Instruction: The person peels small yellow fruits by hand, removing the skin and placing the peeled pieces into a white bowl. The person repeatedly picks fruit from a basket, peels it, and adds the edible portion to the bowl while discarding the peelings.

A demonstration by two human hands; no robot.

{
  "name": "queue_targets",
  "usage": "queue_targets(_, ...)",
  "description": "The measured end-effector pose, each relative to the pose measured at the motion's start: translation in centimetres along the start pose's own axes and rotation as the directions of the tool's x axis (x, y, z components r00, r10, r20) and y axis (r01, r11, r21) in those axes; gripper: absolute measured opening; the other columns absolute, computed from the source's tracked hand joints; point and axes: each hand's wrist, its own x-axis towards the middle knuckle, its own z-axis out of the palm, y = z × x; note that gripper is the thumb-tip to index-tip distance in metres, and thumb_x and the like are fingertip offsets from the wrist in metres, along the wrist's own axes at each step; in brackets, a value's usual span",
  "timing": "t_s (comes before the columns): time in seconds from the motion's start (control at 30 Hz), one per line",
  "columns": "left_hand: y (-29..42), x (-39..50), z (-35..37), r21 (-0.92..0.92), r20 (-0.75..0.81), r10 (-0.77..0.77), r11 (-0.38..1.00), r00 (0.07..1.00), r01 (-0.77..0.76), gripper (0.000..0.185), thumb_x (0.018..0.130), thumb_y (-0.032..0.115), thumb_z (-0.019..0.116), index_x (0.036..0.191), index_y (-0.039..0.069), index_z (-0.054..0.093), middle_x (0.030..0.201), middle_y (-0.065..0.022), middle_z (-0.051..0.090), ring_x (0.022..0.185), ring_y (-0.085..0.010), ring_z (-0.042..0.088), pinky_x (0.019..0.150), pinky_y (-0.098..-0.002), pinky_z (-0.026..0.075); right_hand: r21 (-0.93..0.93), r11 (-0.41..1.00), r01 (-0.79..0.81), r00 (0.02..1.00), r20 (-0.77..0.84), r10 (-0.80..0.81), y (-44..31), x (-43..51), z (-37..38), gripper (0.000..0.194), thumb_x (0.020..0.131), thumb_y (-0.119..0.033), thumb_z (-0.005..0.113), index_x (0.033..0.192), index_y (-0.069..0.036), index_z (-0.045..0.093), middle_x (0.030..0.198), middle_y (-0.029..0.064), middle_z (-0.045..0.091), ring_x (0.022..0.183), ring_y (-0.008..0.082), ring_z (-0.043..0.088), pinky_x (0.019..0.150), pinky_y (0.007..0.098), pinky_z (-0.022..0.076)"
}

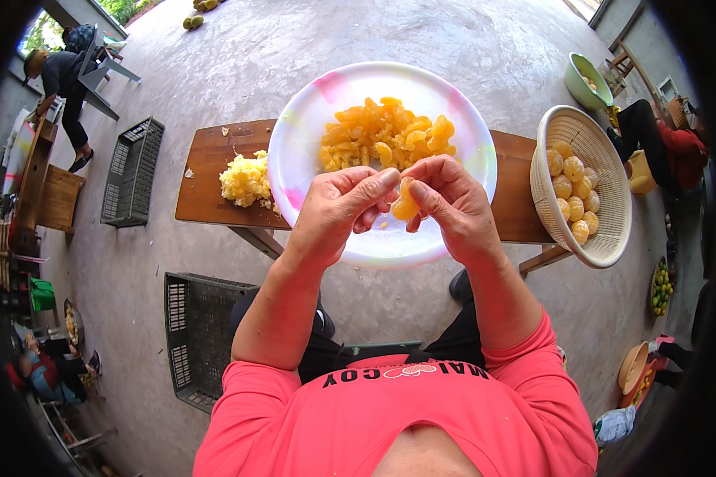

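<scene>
Over the near part of a round, pale plastic tray (310, 149), both my hands meet at a peeled citrus segment (404, 206). My right hand (453, 200) pinches it between thumb and fingers. My left hand (349, 203) touches the segment's left side with its fingers curled; whether it grips the segment is hidden. A heap of loose citrus segments (388, 134) lies on the tray beyond my hands. The tray rests on a wooden bench (209, 179), where a pile of pale yellow pith scraps (244, 179) sits left of it.
A woven plastic basket (617, 220) of peeled citrus fruits (574, 170) stands at the bench's right end. Black plastic crates (206, 334) (132, 173) lie on the floor to the left. A green basin (579, 83) is at the upper right. Other people are at both sides.
</scene>
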Motion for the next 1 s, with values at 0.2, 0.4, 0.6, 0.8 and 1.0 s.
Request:
queue_targets(0.2,0.0,0.1,-0.5,0.040,0.064,-0.032,0.999,0.997,0.030,0.017,0.089,0.018,0.073,0.089,0.003,0.067,0.074,0.0017,0.060,0.057,-0.0032,0.045,0.051,-0.0178,0.033,-0.005,1.000,0.012,1.000,-0.017,-0.012,0.0,0.0,-0.2,0.021,0.098,-0.015,0.061,0.113,-0.001,0.058,0.096,0.0049,0.064,0.081,0.0084,0.063,0.065,0.0226,0.0550)
queue_targets(0.4,-0.8,0.2,0.4,0.051,-0.007,0.103,0.993,0.995,-0.103,0.012,0.091,0.012,0.069,0.092,0.000,0.066,0.079,0.0011,0.062,0.062,-0.0027,0.048,0.055,-0.0178,0.038,0.062,0.998,-0.022,0.996,-0.081,0.027,0.4,0.3,0.2,0.027,0.099,-0.021,0.059,0.118,-0.001,0.059,0.092,0.0039,0.064,0.077,0.0075,0.062,0.064,0.0216,0.0538)
queue_targets(0.6,-2.1,0.2,2.1,0.506,-0.079,0.505,0.763,0.860,-0.402,0.007,0.091,0.002,0.066,0.090,-0.004,0.062,0.086,-0.0055,0.058,0.070,-0.0075,0.059,0.062,-0.0214,0.048,-0.216,0.975,-0.056,0.997,-0.073,0.041,0.5,-0.2,0.7,0.037,0.102,-0.023,0.054,0.128,0.002,0.055,0.092,0.0036,0.063,0.070,0.0065,0.059,0.061,0.0219,0.0534)
queue_targets(0.8,-2.3,0.3,2.2,0.456,-0.076,0.471,0.800,0.879,-0.390,0.006,0.091,0.001,0.065,0.091,-0.004,0.062,0.086,-0.0059,0.060,0.071,-0.0081,0.060,0.063,-0.0220,0.049,-0.221,0.974,-0.047,0.999,-0.037,0.040,0.4,-0.1,0.8,0.034,0.102,-0.013,0.049,0.130,0.005,0.052,0.095,0.0049,0.063,0.069,0.0067,0.057,0.061,0.0228,0.0537)
queue_targets(1.0,-2.3,0.5,1.9,0.309,-0.053,0.312,0.909,0.949,-0.281,0.012,0.095,0.008,0.063,0.099,-0.003,0.063,0.084,-0.0036,0.065,0.071,-0.0064,0.059,0.064,-0.0191,0.047,-0.151,0.984,-0.096,0.995,-0.055,0.088,0.2,0.0,0.5,0.029,0.097,-0.009,0.047,0.122,0.006,0.049,0.087,0.0067,0.062,0.065,0.0074,0.058,0.060,0.0245,0.0545)
